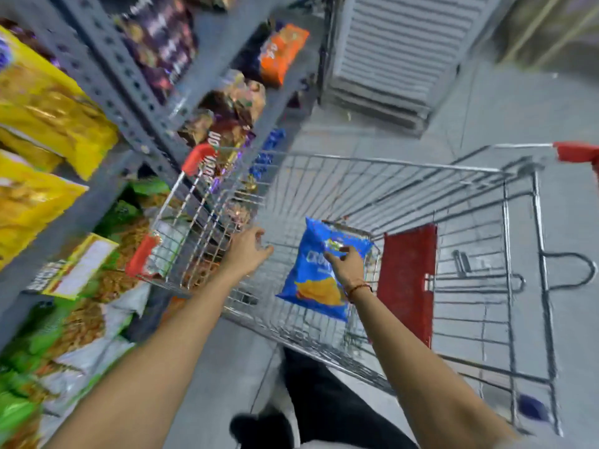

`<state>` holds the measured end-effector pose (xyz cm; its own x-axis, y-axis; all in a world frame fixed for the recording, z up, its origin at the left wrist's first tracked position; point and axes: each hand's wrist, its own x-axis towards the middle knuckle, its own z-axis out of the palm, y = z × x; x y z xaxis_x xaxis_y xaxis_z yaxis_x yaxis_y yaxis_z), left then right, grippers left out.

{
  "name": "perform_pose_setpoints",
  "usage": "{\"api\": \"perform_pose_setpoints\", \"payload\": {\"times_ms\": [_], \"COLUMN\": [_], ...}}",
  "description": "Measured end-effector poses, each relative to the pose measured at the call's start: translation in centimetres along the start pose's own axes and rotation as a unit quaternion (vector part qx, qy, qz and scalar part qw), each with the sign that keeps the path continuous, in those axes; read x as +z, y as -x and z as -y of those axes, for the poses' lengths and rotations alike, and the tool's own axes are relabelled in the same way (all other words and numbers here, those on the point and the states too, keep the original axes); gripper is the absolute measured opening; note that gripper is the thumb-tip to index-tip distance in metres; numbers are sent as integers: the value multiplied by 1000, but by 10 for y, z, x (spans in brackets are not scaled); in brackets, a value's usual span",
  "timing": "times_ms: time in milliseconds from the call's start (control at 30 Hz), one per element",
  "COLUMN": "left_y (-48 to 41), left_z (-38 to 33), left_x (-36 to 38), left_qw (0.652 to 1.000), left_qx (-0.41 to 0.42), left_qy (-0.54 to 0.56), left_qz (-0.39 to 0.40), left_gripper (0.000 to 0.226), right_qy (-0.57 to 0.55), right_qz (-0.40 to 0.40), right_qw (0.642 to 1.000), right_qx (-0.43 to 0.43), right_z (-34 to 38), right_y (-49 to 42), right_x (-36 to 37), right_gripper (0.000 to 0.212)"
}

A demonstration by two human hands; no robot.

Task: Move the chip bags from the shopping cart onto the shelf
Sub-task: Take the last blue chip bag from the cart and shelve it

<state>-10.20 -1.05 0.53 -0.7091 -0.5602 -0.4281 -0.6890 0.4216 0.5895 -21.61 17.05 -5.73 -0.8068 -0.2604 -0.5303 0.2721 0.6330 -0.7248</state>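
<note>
Blue and printed with an orange chip picture, the chip bag (pixel 319 270) hangs inside the wire shopping cart (pixel 356 189), pinched at its upper edge by the person's right hand (pixel 346 265), whose fingers close on the bag. The left hand (pixel 248 249) reaches over the cart's near-left side with fingers spread wide and holding nothing. The grey metal shelf (pixel 107 76) stands to the left, stocked with yellow snack bags (pixel 48 111).

My right hand (pixel 345 265) covers part of the blue chip bag (pixel 319 270), whose lettering is too blurred to read. The shelf (pixel 107 189) packets smear with motion; the yellow bags (pixel 48 108) run off the left edge.
</note>
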Motion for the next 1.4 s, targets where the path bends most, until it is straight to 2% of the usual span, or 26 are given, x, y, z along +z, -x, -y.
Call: {"api": "perform_pose_setpoints", "payload": {"times_ms": [100,200,400,567,700,767,833,900,1000,1067,1300,1400], "left_y": [-18,-34,-63,-85,-94,-104,-112,-103,-85,-80,-66,-42], "left_z": [11,20,30,52,65,91,121,103,71,66,58,38], "left_x": [34,63,115,154,174,189,204,189,162,149,66,16], "left_qw": [996,990,981,966,945,943,942,943,946,946,963,973], "left_qx": [-42,-77,-109,-159,-200,-201,-196,-195,-200,-201,-109,-56], "left_qy": [-22,-28,-38,-33,69,86,113,112,96,99,130,138], "left_qz": [74,112,155,204,249,250,247,244,238,233,208,178], "left_gripper": [50,49,75,115,138,150,145,136,95,83,109,96], "right_qy": [28,47,-54,-115,-163,-171,-162,-159,-158,-161,-186,-198], "right_qz": [17,14,-8,19,43,60,77,85,108,117,127,138], "right_qw": [995,990,984,974,969,969,971,971,971,970,973,971], "right_qx": [92,134,171,192,180,169,157,155,145,137,49,3], "right_z": [-50,-80,-116,-143,-154,-152,-145,-138,-121,-105,-29,12], "right_y": [-13,-24,-46,-75,-90,-92,-90,-87,-77,-68,-34,-18], "right_x": [1,7,20,27,33,33,29,24,20,16,4,0], "right_gripper": [69,79,98,83,67,62,56,53,52,50,39,36]}}
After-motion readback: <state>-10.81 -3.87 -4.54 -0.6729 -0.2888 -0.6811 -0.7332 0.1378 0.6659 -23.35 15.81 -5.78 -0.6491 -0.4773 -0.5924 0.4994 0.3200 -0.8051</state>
